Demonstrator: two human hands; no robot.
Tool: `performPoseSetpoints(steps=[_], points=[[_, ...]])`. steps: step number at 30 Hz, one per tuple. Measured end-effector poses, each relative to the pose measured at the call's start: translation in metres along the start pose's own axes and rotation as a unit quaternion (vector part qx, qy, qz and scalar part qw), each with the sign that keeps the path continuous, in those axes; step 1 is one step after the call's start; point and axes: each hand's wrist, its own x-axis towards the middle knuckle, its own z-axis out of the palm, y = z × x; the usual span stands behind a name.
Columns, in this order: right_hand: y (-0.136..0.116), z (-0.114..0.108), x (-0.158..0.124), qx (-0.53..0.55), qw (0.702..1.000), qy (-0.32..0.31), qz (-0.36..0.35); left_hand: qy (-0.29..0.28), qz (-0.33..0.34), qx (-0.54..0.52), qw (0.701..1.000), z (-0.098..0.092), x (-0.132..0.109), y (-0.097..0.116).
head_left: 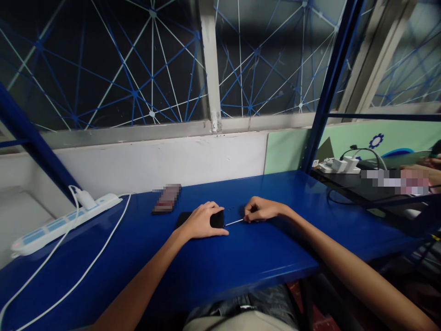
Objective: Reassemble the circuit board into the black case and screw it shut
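Nearest is the person's lap, dark jeans [275,296] below a pale top [241,322], drawn up to the blue table [213,266], with a white cable [87,266] curving across its left end. The left hand [206,220] lies over a flat black object [217,222] on the table, its grip spanning it, thumb on the near side and fingers on the far side, one end showing between. Facing it, the right hand [260,209] has its grip pinched on a thin metal rod [234,222] pointed at that end; whether the tip touches, I can't tell from here.

To do this well, I'd say, keep the black object flat and pressed evenly so it can't skid, the thumb out of the rod's line, and the rod straight on, held lightly, wrist steadied on the table; something so slim could slip if forced sideways.

Slightly farther, between the hands, lie tiny dark bits [230,209], too small to identify and worth keeping both wrists clear of. Beyond the left hand rests a blurred, phone-like slab [167,198]; off to the left, a white power strip [65,224]. Far right, another person's hand [434,164] is partly visible, and behind everything stand windows [172,64] patterned with blue and white lines
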Motion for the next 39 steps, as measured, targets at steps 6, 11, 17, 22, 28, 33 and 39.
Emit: performPoseSetpoints(steps=[6,11,17,22,28,33,39], points=[[-0.005,0.0,-0.003,0.029,0.999,-0.018,0.011,0.031,-0.01,0.018,0.999,0.0,0.0,-0.002],[-0.004,0.005,0.001,0.005,1.0,0.023,-0.013,0.046,-0.018,0.032,0.998,0.0,0.0,-0.005],[0.001,0.004,0.004,-0.03,0.996,0.072,-0.047,0.051,-0.02,0.043,0.998,0.001,-0.001,-0.005],[-0.002,0.001,0.002,-0.057,0.995,0.07,-0.034,0.043,-0.023,0.04,0.998,0.001,-0.001,-0.005],[-0.004,0.004,0.002,-0.063,0.996,0.057,-0.028,0.042,-0.022,0.044,0.998,0.001,-0.002,-0.005],[-0.004,0.009,0.002,-0.053,0.998,0.037,0.013,0.046,-0.017,0.044,0.998,0.003,-0.001,-0.005],[-0.004,0.007,0.004,-0.169,0.981,0.088,-0.029,0.04,-0.013,0.045,0.998,0.003,0.0,-0.006]])
